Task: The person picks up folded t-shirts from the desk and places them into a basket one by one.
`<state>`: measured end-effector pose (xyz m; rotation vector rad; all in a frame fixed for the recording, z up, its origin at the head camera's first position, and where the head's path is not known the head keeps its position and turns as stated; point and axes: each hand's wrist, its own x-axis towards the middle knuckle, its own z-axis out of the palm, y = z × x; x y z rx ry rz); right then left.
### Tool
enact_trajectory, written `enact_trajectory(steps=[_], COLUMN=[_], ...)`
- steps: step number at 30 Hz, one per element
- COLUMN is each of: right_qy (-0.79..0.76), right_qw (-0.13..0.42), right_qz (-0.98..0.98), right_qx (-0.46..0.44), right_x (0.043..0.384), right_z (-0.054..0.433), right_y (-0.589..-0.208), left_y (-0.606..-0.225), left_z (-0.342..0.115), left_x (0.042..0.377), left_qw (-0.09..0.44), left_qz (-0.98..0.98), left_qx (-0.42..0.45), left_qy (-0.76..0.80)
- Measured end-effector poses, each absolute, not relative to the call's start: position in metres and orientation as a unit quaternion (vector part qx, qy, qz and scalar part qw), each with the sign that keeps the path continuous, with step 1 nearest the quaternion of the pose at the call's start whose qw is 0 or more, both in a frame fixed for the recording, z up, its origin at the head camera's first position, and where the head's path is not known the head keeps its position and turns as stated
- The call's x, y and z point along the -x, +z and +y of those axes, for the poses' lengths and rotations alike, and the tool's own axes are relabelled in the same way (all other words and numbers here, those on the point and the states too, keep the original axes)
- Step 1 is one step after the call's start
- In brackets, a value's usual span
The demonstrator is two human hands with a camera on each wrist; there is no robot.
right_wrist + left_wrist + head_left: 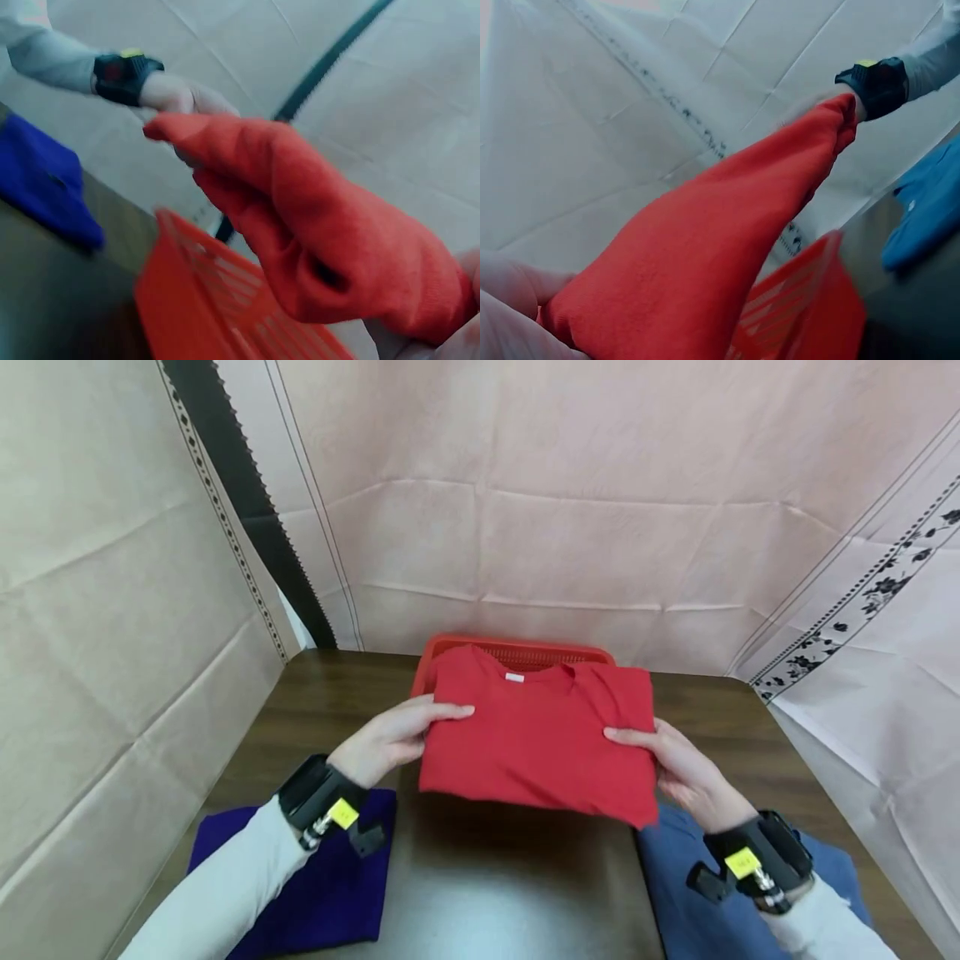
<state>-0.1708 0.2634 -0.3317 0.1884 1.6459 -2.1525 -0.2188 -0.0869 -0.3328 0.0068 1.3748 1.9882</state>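
A folded red T-shirt [536,739] with a small white neck label is held up flat between both hands. My left hand [390,735] grips its left edge, thumb on top. At the opposite edge my right hand [686,768] pinches the cloth the same way, its other fingers hidden beneath. Behind and partly under the shirt stands a red plastic basket [517,650]; its slatted wall [217,292] shows below the cloth in the right wrist view. The shirt's side folds [300,217] hang in layers there.
A folded dark purple cloth [330,893] lies on the table's left, under my left forearm. Blue folded cloth [682,877] lies at the right, below my right wrist. The brown wooden table [337,681] ends at hanging pale sheets [600,552] behind and on both sides.
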Motion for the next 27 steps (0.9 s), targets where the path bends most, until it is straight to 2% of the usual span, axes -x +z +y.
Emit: enact_trajectory(steps=[7, 13, 19, 27], right_qy=[-0.767, -0.748, -0.703, -0.658], right_qw=[0.211, 0.181, 0.165, 0.16], right_qz=[0.597, 0.625, 0.679, 0.73], right_qx=[-0.103, -0.13, -0.136, -0.091], right_x=[0.233, 0.266, 0.277, 0.276], right_z=[0.268, 0.261, 0.25, 0.246], right_y=[-0.346, -0.373, -0.39, -0.395], left_y=[-0.335, -0.36, -0.387, -0.391], left_z=[-0.072, -0.061, -0.054, -0.052], left_x=[0.277, 0.308, 0.317, 0.313], left_qw=[0.343, 0.323, 0.303, 0.286], left_qz=[0.539, 0.563, 0.611, 0.661], left_qx=[0.098, 0.166, 0.167, 0.124], left_qy=[0.763, 0.743, 0.712, 0.683])
